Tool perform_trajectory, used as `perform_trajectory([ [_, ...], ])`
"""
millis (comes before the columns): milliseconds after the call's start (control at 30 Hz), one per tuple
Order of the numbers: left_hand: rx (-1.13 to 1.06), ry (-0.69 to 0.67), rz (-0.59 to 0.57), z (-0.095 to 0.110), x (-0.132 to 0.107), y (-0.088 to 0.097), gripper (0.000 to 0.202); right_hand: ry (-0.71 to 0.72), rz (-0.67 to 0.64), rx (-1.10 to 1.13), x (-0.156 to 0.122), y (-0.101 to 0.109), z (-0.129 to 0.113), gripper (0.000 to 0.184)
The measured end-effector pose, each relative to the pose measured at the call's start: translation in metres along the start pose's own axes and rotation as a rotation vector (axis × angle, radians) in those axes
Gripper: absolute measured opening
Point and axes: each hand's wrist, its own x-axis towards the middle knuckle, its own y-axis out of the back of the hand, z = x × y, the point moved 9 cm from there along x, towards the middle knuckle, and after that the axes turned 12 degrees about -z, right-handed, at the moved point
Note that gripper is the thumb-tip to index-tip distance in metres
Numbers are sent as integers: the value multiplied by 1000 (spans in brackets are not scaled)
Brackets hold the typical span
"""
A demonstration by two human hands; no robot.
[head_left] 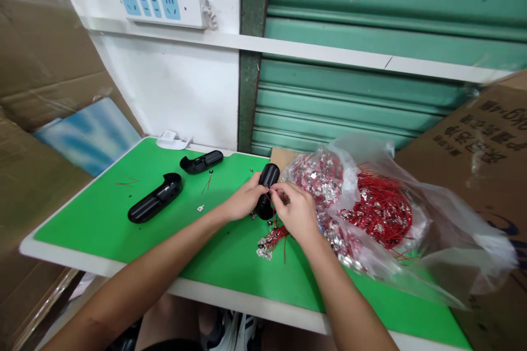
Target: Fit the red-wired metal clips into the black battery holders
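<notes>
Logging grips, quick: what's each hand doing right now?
Left hand: closed, holding the black case.
Right hand: fingers pinched at the case; their hold cannot be told.

Well to the right of my fingers point(287, 191), the cardboard carton point(461, 175) carries dark print point(496, 107) in which I can make out "Kg" and a "4". The Chinese characters point(469, 145) beside it, nearer my fingers, are too blurred for me to read, as is the blue marking point(501, 224).
</notes>
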Motion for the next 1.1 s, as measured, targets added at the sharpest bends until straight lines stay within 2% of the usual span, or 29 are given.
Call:
perform_trajectory([
  [167,-21,22,59,-1,0,4,27,82,36,86,1,8,-3,14],
  [267,-40,38,65,-2,-1,4,28,108,28,52,1,10,-4,17],
  [433,-133,97,40,-10,-1,3,30,106,-3,-129,-1,9,-7,15],
  [633,-227,169,-17,-19,0,0,21,119,-64,-120,-1,3,-7,13],
  [800,-188,156,12,-14,-2,5,17,153,-57,-109,-2,4,-10,17],
  [933,-184,167,6,-13,-4,1,16,151,-69,-120,-3,1,-9,16],
  [1100,-133,110,61,-8,-3,2,17,140,-75,-88,0,3,-9,17],
])
